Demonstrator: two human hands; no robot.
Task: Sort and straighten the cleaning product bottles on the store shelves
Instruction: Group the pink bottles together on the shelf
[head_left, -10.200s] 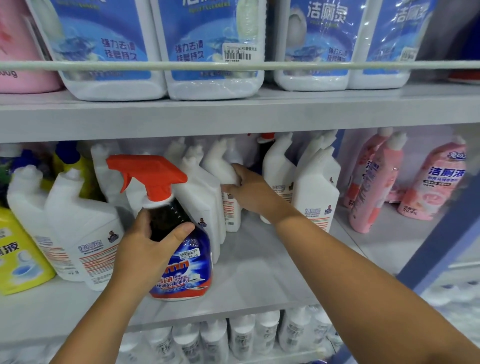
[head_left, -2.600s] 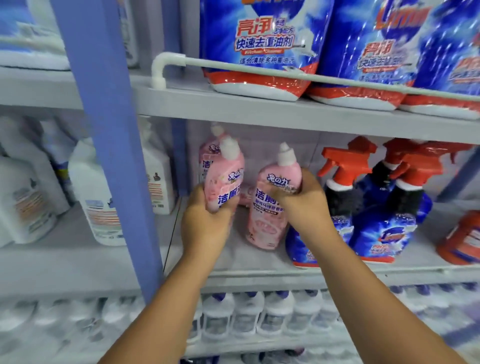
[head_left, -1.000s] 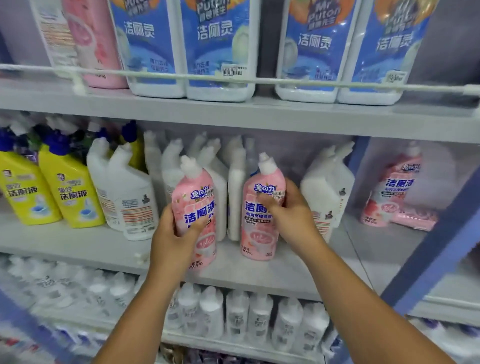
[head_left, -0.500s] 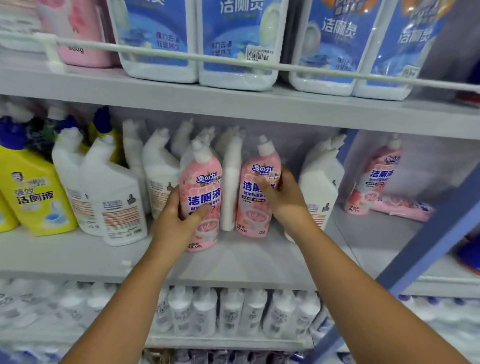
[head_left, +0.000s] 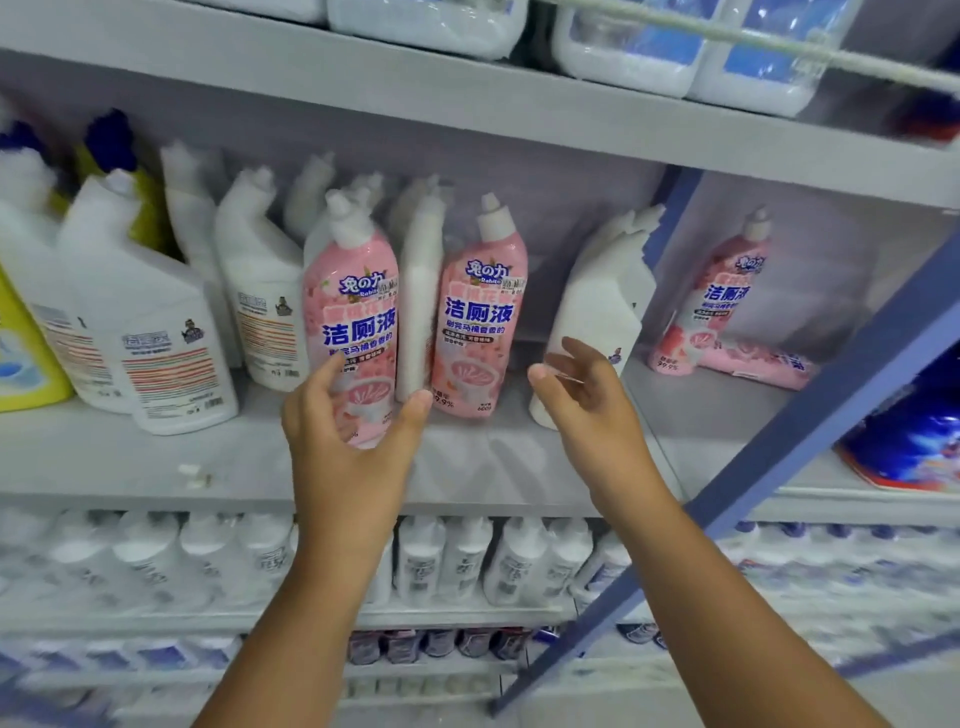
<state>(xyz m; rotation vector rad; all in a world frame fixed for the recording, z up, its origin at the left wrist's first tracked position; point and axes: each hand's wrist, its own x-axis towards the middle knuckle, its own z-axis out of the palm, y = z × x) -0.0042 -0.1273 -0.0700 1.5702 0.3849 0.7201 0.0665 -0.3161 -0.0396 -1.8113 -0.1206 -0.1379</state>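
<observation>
Standing upright on the middle shelf (head_left: 130, 462), 2 pink toilet-cleaner bottles are seen: the left bottle (head_left: 353, 312) is loosely cupped by the left hand (head_left: 348, 441); the right bottle (head_left: 480, 322), at 10 o'clock from the spread right hand (head_left: 587, 410), is untouched.

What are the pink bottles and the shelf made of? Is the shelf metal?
The pink bottles look like plastic with a glossy printed wrap: light shines off the label, and the white caps look matte and moulded. The shelf looks like grey painted metal, smooth and dull, with a thin flat front edge, though painted board cannot be ruled out. The blue post looks like painted metal too.
</observation>
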